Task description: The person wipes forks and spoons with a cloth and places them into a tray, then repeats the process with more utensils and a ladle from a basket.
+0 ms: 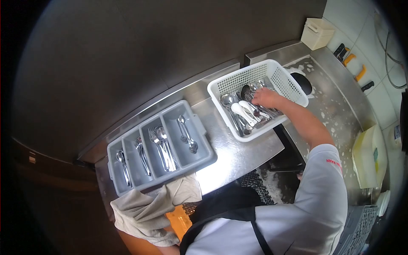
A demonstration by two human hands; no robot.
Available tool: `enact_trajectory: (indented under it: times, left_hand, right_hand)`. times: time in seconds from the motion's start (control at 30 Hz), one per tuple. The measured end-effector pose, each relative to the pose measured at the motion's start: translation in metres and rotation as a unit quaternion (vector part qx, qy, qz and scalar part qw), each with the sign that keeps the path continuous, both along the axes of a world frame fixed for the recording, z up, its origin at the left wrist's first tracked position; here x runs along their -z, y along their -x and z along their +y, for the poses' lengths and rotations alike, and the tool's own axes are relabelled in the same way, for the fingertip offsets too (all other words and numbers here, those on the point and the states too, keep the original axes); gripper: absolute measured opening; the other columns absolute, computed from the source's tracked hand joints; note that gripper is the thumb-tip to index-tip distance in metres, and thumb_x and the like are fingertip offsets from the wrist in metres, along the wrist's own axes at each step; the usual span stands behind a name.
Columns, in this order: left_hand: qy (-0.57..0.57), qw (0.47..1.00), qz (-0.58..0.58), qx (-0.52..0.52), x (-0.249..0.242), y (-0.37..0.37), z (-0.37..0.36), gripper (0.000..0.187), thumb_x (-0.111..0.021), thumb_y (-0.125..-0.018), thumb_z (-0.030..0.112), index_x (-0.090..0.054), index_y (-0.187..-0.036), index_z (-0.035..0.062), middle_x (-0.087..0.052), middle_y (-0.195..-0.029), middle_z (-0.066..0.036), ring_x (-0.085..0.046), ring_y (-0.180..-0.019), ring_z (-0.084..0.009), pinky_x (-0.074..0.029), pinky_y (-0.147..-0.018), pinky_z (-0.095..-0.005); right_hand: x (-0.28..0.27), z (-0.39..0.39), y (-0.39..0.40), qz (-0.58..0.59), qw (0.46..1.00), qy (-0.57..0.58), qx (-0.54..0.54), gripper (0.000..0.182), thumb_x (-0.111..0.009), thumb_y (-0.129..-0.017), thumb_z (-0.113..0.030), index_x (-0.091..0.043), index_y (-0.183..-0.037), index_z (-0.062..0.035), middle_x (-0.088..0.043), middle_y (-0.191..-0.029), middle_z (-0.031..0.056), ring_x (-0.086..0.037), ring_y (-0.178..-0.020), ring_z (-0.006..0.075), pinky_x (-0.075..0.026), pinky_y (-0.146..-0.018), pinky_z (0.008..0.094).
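Note:
My right hand (pixel 265 98) reaches into a white perforated basket (pixel 287 92), its fingers drawn together among mixed cutlery; what they hold is too small to name. White spoons (pixel 243 114) and a dark ladle (pixel 245 92) lie beside the fingers. To the left, a grey tray (pixel 199 149) has four compartments: small spoons (pixel 123 166), thin cutlery (pixel 143 157), forks with larger spoons (pixel 161 148), and a few loose spoons (pixel 187 135). A beige cloth (pixel 142 212) drapes over the tray's front edge and my left forearm; my left hand is hidden beneath it.
A soapy steel sink surface (pixel 335 95) extends right of the basket, with a black round pan (pixel 301 83) by its rim. Knives (pixel 340 52) hang on the tiled wall. A cream container (pixel 317 34) stands at the back corner, a yellowish container (pixel 369 157) at the right.

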State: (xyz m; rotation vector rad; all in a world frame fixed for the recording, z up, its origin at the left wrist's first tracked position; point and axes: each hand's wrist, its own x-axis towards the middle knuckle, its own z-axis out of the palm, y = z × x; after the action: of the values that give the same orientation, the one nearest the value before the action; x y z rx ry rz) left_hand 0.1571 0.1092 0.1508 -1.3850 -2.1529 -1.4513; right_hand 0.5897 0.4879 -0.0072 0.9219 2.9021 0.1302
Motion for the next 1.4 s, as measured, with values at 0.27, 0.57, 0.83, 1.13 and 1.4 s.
enact_trajectory:
  times: [0.27,0.57,0.83,1.13,1.4]
  left_hand:
    - [0.007,1.000,-0.005,-0.001,0.004,0.001,-0.006,0.014,-0.059,-0.080,0.017,-0.061,-0.082,0.0028,-0.059,-0.075,-0.005,-0.057,-0.065,-0.0179,-0.046,-0.065,-0.0272]
    - [0.011,1.000,-0.012,0.001,0.006,-0.002,-0.004,0.016,-0.059,-0.080,0.018,-0.061,-0.082,0.0025,-0.060,-0.076,-0.005,-0.057,-0.065,-0.0178,-0.046,-0.065,-0.0274]
    - [0.009,1.000,-0.010,0.005,0.007,-0.003,0.001,0.017,-0.059,-0.080,0.019,-0.060,-0.083,0.0023,-0.060,-0.076,-0.006,-0.057,-0.066,-0.0176,-0.046,-0.065,-0.0276]
    - [0.005,1.000,-0.013,0.003,0.007,-0.002,-0.007,0.018,-0.058,-0.081,0.020,-0.060,-0.083,0.0020,-0.060,-0.077,-0.006,-0.057,-0.066,-0.0175,-0.046,-0.065,-0.0278]
    - [0.000,1.000,-0.015,-0.005,0.005,0.001,-0.022,0.019,-0.058,-0.081,0.021,-0.060,-0.083,0.0017,-0.060,-0.077,-0.006,-0.057,-0.066,-0.0174,-0.047,-0.065,-0.0280]
  right_hand:
    - [-0.002,-0.014,-0.018,0.097,0.974,0.099,0.181,0.007,-0.057,-0.082,-0.012,-0.057,-0.088,-0.0077,-0.062,-0.081,0.0131,-0.056,-0.096,0.0288,-0.042,-0.086,0.0459]
    - [-0.023,-0.032,-0.004,-0.020,0.837,0.130,0.531,0.125,-0.068,-0.059,-0.074,-0.008,-0.148,-0.0085,-0.018,-0.146,0.0301,-0.014,-0.139,0.0421,-0.026,-0.105,0.0579]
    - [-0.014,-0.021,0.014,0.030,0.842,0.164,0.513,0.123,-0.074,-0.060,-0.061,-0.009,-0.145,0.0003,-0.050,-0.124,0.0292,-0.051,-0.115,0.0389,-0.042,-0.097,0.0403]
    - [0.011,0.005,0.008,0.045,0.905,0.124,0.404,0.038,-0.069,-0.070,-0.031,-0.068,-0.081,0.0048,-0.066,-0.088,0.0239,-0.065,-0.087,0.0360,-0.051,-0.081,0.0406]
    - [0.037,-0.004,0.030,0.074,0.910,0.038,0.407,0.025,-0.060,-0.073,-0.014,-0.063,-0.091,0.0036,-0.065,-0.095,0.0218,-0.064,-0.091,0.0348,-0.051,-0.081,0.0407]
